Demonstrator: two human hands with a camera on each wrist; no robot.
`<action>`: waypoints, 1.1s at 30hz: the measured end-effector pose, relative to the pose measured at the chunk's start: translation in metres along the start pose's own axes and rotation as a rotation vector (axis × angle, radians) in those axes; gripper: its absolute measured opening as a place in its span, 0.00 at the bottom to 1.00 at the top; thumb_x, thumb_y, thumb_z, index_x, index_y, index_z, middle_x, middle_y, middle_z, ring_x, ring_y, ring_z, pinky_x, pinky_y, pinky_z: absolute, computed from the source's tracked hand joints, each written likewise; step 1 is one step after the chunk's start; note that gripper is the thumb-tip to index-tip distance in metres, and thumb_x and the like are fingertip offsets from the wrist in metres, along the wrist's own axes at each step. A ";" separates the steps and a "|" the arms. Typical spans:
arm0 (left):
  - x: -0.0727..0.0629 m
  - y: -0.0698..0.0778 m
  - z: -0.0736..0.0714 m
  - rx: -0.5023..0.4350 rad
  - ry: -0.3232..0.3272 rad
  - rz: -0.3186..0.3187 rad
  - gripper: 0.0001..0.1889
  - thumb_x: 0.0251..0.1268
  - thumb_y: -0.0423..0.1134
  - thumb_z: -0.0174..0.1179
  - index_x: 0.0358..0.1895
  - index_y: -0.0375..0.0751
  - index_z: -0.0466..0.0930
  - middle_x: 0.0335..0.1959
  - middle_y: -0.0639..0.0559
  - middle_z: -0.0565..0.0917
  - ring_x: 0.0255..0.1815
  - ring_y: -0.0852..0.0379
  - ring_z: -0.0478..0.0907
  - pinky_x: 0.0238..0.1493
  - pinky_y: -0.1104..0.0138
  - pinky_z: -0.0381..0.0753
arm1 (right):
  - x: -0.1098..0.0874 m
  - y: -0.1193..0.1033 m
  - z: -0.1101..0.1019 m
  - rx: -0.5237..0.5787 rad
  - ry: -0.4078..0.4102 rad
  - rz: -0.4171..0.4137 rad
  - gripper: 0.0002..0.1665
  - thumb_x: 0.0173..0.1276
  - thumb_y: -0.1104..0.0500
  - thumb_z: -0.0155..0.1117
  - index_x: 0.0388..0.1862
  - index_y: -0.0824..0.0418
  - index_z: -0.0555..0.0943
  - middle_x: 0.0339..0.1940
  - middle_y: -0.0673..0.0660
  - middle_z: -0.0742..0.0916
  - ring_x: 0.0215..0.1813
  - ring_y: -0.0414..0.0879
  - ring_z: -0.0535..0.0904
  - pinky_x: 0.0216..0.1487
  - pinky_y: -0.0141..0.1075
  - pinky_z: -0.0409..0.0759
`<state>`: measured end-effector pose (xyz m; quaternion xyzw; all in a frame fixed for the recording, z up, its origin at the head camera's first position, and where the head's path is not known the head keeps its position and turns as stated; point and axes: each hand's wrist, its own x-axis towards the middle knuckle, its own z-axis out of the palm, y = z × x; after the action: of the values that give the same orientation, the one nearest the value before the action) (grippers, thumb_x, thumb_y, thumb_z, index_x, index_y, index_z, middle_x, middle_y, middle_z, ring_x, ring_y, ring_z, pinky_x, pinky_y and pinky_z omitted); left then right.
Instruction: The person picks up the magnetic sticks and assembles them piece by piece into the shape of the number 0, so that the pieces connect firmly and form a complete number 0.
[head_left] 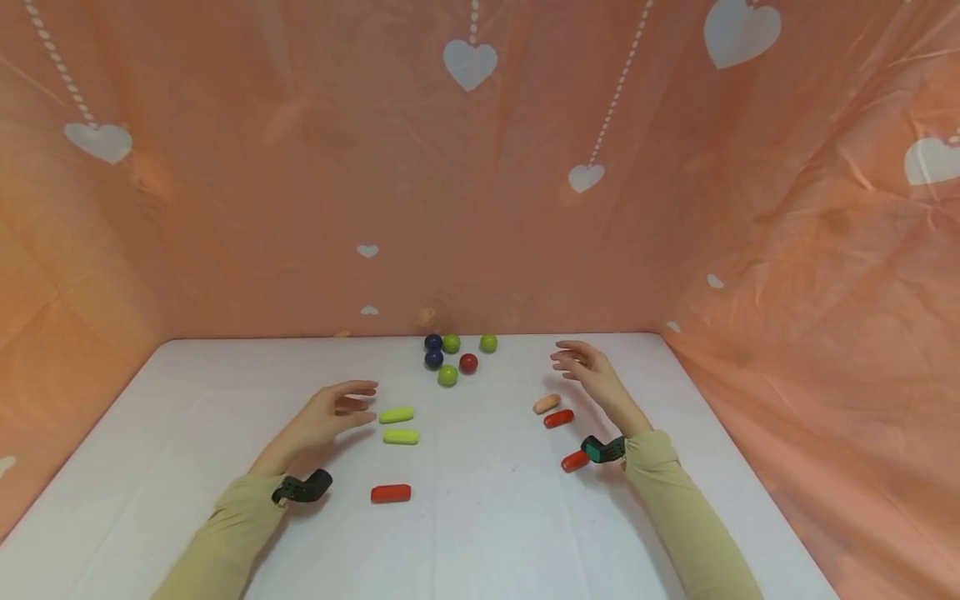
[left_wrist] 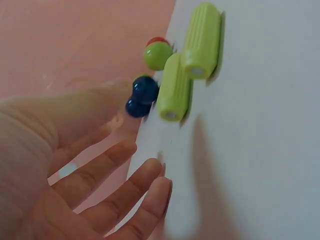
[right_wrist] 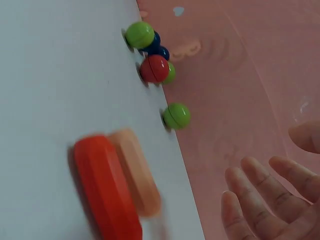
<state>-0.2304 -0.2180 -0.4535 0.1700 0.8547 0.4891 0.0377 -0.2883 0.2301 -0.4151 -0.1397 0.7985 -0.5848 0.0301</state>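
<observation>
My left hand (head_left: 326, 417) hovers over the left part of the table, its fingers spread and holding nothing. Just right of its fingertips lie two yellow-green rods (head_left: 396, 414) (head_left: 401, 436); the left wrist view shows ridged sides and a small grey disc in the end of each rod (left_wrist: 202, 42). Above the right part of the table, my right hand (head_left: 592, 375) is raised with loose fingers and nothing in it. Close below it lie a peach rod (head_left: 547, 403) and a red rod (head_left: 558, 418). Another red rod (head_left: 574, 461) is partly hidden by the wrist camera.
Shiny balls sit near the back edge: two blue balls (head_left: 433, 359), three green balls (head_left: 447, 375) and one red ball (head_left: 468, 362). A red rod (head_left: 391, 493) lies alone nearer the front left. Behind the white table (head_left: 480, 533) hangs an orange curtain (head_left: 300, 208) with hearts.
</observation>
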 end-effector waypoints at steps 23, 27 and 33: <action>0.022 0.007 0.029 0.041 -0.027 -0.050 0.24 0.56 0.33 0.69 0.58 0.42 0.78 0.50 0.52 0.81 0.50 0.52 0.75 0.54 0.56 0.74 | 0.051 0.004 0.062 -0.033 -0.192 -0.116 0.28 0.66 0.68 0.63 0.64 0.74 0.67 0.58 0.73 0.76 0.60 0.65 0.73 0.60 0.45 0.74; 0.023 0.006 0.030 0.056 -0.030 -0.055 0.20 0.57 0.31 0.68 0.54 0.42 0.80 0.47 0.54 0.82 0.48 0.52 0.75 0.52 0.57 0.74 | 0.054 0.006 0.071 -0.056 -0.217 -0.127 0.30 0.65 0.68 0.64 0.64 0.74 0.66 0.58 0.72 0.76 0.60 0.65 0.73 0.60 0.46 0.74; 0.027 0.008 0.031 0.050 -0.043 -0.077 0.16 0.58 0.30 0.66 0.51 0.42 0.81 0.46 0.53 0.82 0.47 0.52 0.75 0.52 0.57 0.75 | 0.059 0.006 0.084 -0.093 -0.223 -0.152 0.31 0.65 0.67 0.64 0.65 0.72 0.67 0.61 0.68 0.75 0.63 0.61 0.70 0.63 0.47 0.71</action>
<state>-0.2462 -0.1799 -0.4599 0.1482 0.8716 0.4619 0.0705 -0.3278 0.1388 -0.4403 -0.2651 0.8035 -0.5288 0.0675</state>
